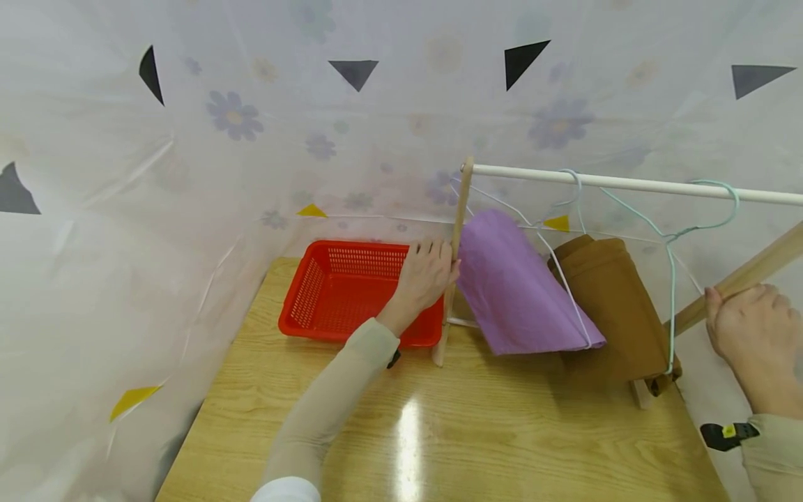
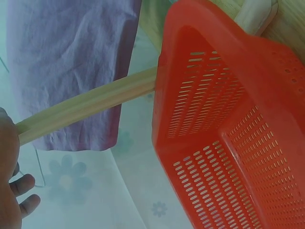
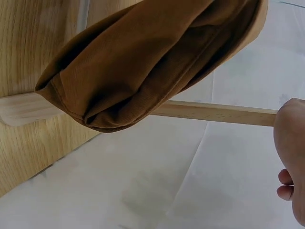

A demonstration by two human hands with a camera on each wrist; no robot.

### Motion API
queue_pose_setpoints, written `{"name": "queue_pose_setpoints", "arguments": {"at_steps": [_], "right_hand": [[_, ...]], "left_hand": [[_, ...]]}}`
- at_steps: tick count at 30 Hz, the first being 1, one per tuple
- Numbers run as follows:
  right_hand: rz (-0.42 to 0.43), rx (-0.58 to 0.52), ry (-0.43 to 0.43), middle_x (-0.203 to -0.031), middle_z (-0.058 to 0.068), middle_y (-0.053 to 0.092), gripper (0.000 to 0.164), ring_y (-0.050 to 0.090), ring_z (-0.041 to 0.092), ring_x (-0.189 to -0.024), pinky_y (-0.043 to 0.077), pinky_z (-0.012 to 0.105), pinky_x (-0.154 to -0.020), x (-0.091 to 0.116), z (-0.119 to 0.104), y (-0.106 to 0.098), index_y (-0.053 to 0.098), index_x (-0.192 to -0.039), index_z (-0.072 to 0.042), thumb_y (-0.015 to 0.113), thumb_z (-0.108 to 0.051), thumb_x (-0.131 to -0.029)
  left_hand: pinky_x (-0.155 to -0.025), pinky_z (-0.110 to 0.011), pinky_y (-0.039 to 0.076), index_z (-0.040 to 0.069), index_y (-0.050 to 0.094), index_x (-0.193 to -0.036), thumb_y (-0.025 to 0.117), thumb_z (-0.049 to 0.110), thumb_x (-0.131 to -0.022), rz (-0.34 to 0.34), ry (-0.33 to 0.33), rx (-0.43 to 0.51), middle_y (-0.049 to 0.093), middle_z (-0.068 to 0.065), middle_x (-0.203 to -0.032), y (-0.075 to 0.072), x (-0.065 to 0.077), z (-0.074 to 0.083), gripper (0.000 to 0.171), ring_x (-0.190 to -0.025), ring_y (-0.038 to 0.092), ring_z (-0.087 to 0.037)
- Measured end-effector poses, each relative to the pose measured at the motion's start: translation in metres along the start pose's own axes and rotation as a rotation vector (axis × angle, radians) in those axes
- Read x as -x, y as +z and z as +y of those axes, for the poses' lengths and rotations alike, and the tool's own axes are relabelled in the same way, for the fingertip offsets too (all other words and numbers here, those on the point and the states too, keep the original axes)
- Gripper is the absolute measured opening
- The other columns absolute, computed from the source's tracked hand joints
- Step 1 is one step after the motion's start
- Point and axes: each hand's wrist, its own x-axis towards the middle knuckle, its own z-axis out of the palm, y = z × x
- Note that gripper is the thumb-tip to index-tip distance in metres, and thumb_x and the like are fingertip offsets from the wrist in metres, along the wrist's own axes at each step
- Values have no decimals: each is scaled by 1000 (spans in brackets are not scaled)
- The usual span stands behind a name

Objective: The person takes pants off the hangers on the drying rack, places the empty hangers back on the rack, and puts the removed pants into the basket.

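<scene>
A small clothes rack stands on the table, with a white rail (image 1: 633,184) between two wooden posts. My left hand (image 1: 422,277) grips its left post (image 1: 463,202), and in the left wrist view the fingers (image 2: 24,185) show beside the wood. Around the right post (image 1: 768,259) my right hand (image 1: 755,335) is curled. From the rail hang a purple cloth (image 1: 514,293) on a white hanger and a folded brown cloth (image 1: 602,300) on a pale green hanger (image 1: 673,300). The brown cloth's lower end hangs in front of the right post in the right wrist view.
A red plastic basket (image 1: 297,307) with slotted sides sits left of the rack, partly behind my left forearm. The wooden table (image 1: 502,432) ends near the rack's right foot (image 1: 641,394). A flower-patterned sheet (image 1: 389,118) hangs behind.
</scene>
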Motion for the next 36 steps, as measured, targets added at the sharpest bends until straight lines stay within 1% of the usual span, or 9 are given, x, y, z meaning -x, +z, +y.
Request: {"name": "queue_pose_setpoints", "arguments": {"at_steps": [1,4,10,15,20,22,27,30,36], "right_hand": [[42,-2,-16,-67,34,38,67,42,55,-54,24,49,-38,-1,0,1,41,-83,32,35,-32,-102],[97,-4,-40,-67,34,40,68,42,55,-54,25,51,-38,-3,0,4,43,-84,31,35,-34,-102],[66,-9,-23,-68,38,42,68,44,59,-57,27,55,-41,-8,1,6,43,-87,34,37,-32,-102],[109,-8,-68,-64,38,44,71,45,57,-52,26,52,-37,-15,3,10,44,-82,33,37,-35,-102],[-28,-9,-40,-62,37,40,66,42,56,-50,26,50,-37,-21,3,9,41,-80,34,42,-29,-102],[-51,-1,-38,-61,36,39,65,41,54,-49,25,49,-36,-23,3,9,41,-78,33,44,-28,-101],[21,20,-78,-58,29,35,67,41,51,-45,24,46,-34,-25,1,11,42,-72,30,43,-30,-102],[2,13,-73,-58,30,35,66,41,51,-46,24,46,-34,-28,2,12,41,-72,30,43,-29,-102],[-201,-9,-17,-62,35,37,68,43,54,-52,29,49,-38,-35,2,10,39,-76,33,38,-30,-104]], "left_hand": [[-70,-30,42,14,51,-88,51,43,-96,5,0,-2,51,0,-78,0,1,0,30,-77,54,-20],[-70,-30,41,13,51,-87,50,43,-96,15,5,-10,49,0,-76,-1,2,0,31,-76,53,-20],[-73,-30,42,13,51,-87,53,42,-94,55,9,-7,49,0,-76,-3,4,1,31,-77,53,-20],[-73,-31,43,13,53,-88,55,42,-93,52,2,12,51,0,-77,-5,5,2,29,-79,55,-21],[-73,-31,42,13,52,-89,54,42,-94,36,-4,21,51,0,-77,-6,7,2,30,-78,54,-21],[-73,-30,42,13,52,-88,54,42,-94,38,-3,20,51,0,-77,-6,7,2,30,-78,54,-20],[-70,-30,41,13,52,-88,53,42,-95,42,-1,17,52,0,-78,-8,10,2,29,-78,53,-20],[-68,-29,40,14,52,-88,52,41,-95,36,-1,17,52,1,-78,-8,10,2,29,-78,53,-19],[-66,-29,40,14,52,-87,50,41,-96,44,1,19,51,1,-77,-9,11,3,29,-77,52,-19]]}}
